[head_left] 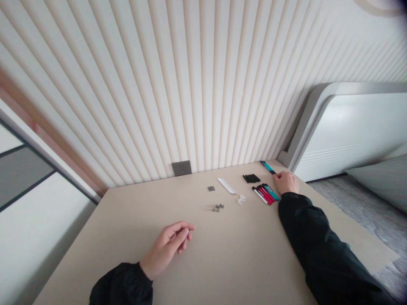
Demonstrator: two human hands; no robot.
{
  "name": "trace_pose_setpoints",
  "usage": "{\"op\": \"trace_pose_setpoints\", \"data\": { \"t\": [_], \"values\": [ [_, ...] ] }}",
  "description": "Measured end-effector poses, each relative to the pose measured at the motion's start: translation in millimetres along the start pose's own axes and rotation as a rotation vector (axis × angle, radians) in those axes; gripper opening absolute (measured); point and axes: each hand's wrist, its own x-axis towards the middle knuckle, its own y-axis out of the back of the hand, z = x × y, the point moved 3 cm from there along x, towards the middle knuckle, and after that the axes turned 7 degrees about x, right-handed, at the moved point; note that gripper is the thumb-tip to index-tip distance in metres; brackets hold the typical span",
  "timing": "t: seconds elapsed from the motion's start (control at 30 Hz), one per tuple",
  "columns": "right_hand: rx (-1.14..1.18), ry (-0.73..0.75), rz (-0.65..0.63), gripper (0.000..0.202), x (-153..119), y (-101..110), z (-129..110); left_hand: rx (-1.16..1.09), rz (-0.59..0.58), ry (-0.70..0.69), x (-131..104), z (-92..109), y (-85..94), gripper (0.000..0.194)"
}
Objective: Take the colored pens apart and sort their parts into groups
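My right hand (286,182) reaches to the right part of the table, its fingertips closed on the near end of a teal pen (268,166) lying near the wall. Just left of that hand is a row of white, red and teal pen bodies (266,194). Several black caps (251,178) lie behind the row. White thin refills (226,186), small white pieces (241,199), small grey parts (211,188) and metal tips (218,207) are spread toward the middle. Nearer the front, my left hand (173,243) hovers or rests with loosely curled fingers, apart from each other, holding nothing.
The beige table (127,220) meets a ribbed wall (193,84) with a dark socket (181,168). At the right stand a grey headboard (352,127) and a bed with a pillow (381,182). A white and grey panel (34,224) is at the left.
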Motion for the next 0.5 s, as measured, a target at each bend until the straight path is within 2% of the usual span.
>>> {"op": "trace_pose_setpoints", "data": {
  "t": [0.2,0.33,0.43,0.5],
  "values": [
    [0.021,0.033,0.027,0.031,-0.1,1.0,-1.8,0.006,-0.001,-0.002,-0.4,0.4,0.2,0.033],
    [0.016,0.006,0.071,0.041,-1.9,1.1,2.8,0.01,-0.002,-0.003,-0.6,2.1,0.8,0.033],
    [-0.001,-0.011,0.058,0.05,-2.8,0.5,7.7,0.011,-0.009,-0.002,-0.2,2.4,0.8,0.033],
    [-0.009,-0.006,0.033,0.047,-2.9,0.1,9.4,0.012,-0.011,-0.003,0.0,1.7,0.7,0.033]
  ]
}}
